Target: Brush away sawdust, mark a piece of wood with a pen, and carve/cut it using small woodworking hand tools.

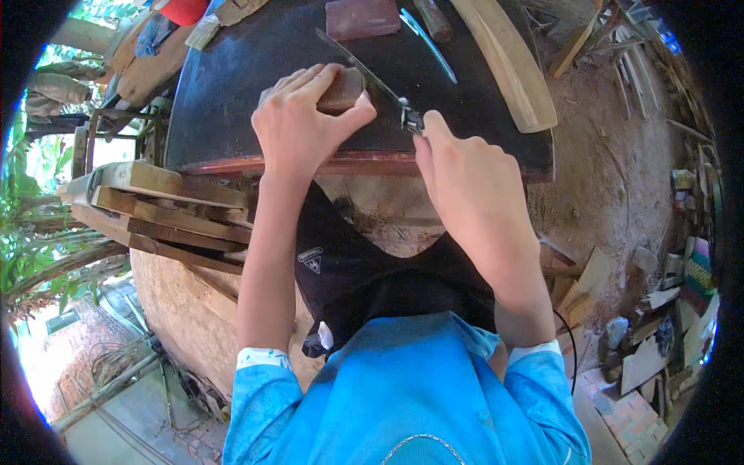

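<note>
My left hand (pixel 298 116) grips a brown rectangular block (pixel 341 91) on the dark tabletop (pixel 232 93), its thumb along the near right side and its fingers over the far left part. A hand tool with a long, narrow, dark blade (pixel 356 66) is in my right hand (pixel 473 167), just right of the block. Its blade slants away to the far left, passing over or close beside the block's far right corner; whether they touch I cannot tell. Bright metal shows at the blade's base, and my fingers hide the handle.
A reddish-brown block (pixel 363 18), a slim light-blue object (pixel 431 46) and a long curved wooden piece (pixel 508 66) lie farther back on the table. Stacked timber (pixel 167 205) juts out at left. A brush (pixel 204 32) lies at far left; wood scraps (pixel 647 368) litter the right.
</note>
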Action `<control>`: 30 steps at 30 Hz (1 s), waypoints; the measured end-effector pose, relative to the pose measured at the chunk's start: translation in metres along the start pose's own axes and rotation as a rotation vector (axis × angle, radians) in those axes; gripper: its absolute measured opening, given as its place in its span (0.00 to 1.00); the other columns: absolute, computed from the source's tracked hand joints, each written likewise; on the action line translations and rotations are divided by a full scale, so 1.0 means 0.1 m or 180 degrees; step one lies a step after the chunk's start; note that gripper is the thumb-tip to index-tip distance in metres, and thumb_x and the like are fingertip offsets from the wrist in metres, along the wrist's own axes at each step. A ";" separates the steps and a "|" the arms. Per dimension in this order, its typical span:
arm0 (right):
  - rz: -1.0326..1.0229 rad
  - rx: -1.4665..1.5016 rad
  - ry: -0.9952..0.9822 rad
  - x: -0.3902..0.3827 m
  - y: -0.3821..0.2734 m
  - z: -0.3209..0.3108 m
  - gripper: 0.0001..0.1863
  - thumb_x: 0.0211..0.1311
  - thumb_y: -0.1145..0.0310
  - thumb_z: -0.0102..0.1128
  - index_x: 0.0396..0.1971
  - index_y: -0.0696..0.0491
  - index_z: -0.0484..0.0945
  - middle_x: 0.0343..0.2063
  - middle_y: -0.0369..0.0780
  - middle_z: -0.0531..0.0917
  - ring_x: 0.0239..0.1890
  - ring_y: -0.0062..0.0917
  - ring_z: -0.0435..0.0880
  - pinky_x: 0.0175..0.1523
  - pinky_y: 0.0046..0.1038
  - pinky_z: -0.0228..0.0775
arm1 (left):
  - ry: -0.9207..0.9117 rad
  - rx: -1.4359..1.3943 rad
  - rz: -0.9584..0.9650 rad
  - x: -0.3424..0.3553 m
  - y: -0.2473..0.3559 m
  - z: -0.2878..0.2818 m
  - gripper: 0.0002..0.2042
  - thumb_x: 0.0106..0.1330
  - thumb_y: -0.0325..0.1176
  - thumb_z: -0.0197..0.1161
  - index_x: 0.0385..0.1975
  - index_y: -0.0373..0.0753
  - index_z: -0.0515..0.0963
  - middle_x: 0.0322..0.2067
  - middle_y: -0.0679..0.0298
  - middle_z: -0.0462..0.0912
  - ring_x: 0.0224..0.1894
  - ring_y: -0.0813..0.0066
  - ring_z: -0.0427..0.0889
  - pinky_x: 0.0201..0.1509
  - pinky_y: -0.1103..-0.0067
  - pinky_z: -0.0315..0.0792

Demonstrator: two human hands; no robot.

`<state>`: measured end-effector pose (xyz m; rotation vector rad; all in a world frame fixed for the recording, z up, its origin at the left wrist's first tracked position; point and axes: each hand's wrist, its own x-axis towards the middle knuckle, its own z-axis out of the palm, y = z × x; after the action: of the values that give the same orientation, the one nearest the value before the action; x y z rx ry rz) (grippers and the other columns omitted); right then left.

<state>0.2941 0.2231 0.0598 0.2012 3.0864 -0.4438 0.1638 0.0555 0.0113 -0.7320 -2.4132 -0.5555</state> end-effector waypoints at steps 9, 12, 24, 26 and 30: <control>-0.0256 -0.0099 0.0489 0.15 -0.06 0.13 0.07 0.72 0.65 0.53 0.37 0.52 0.75 0.24 0.44 0.87 0.28 0.38 0.91 0.32 0.37 0.83 | -0.0234 -0.0068 -0.0190 0.01 0.02 -0.04 0.24 0.51 0.52 0.72 0.42 0.42 0.90 0.45 0.57 0.90 0.49 0.62 0.88 0.58 0.69 0.79; -0.0038 -0.0162 0.0046 -0.03 -0.07 -0.06 0.06 0.73 0.66 0.53 0.37 0.51 0.76 0.24 0.43 0.87 0.28 0.38 0.90 0.32 0.36 0.83 | -0.0205 0.0007 -0.0137 -0.01 -0.03 -0.02 0.25 0.51 0.53 0.72 0.43 0.42 0.90 0.46 0.56 0.90 0.49 0.61 0.88 0.57 0.69 0.80; -0.0107 -0.0188 0.0019 -0.05 -0.01 -0.15 0.12 0.77 0.60 0.50 0.45 0.53 0.75 0.24 0.51 0.85 0.29 0.48 0.87 0.37 0.48 0.80 | -0.0124 -0.0080 -0.0100 0.00 0.00 0.02 0.27 0.50 0.56 0.72 0.42 0.41 0.90 0.46 0.58 0.90 0.48 0.62 0.89 0.55 0.68 0.80; -0.0185 -0.0373 0.0204 -0.05 -0.05 -0.12 0.10 0.74 0.62 0.52 0.37 0.52 0.76 0.24 0.45 0.86 0.28 0.42 0.90 0.34 0.42 0.83 | -0.0050 -0.0111 -0.0017 -0.01 -0.01 0.03 0.27 0.50 0.57 0.73 0.42 0.41 0.90 0.47 0.58 0.90 0.49 0.63 0.88 0.55 0.68 0.79; -0.0250 -0.0321 0.0296 0.29 -0.09 0.09 0.10 0.75 0.61 0.50 0.39 0.51 0.77 0.25 0.47 0.87 0.30 0.43 0.90 0.34 0.43 0.83 | -0.0175 -0.0172 -0.0135 -0.02 -0.01 0.01 0.27 0.50 0.57 0.73 0.42 0.41 0.90 0.46 0.59 0.90 0.48 0.62 0.88 0.56 0.68 0.78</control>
<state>0.2647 0.2159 0.0525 0.1020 3.2066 -0.2876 0.1647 0.0547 0.0092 -0.7292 -2.4781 -0.6274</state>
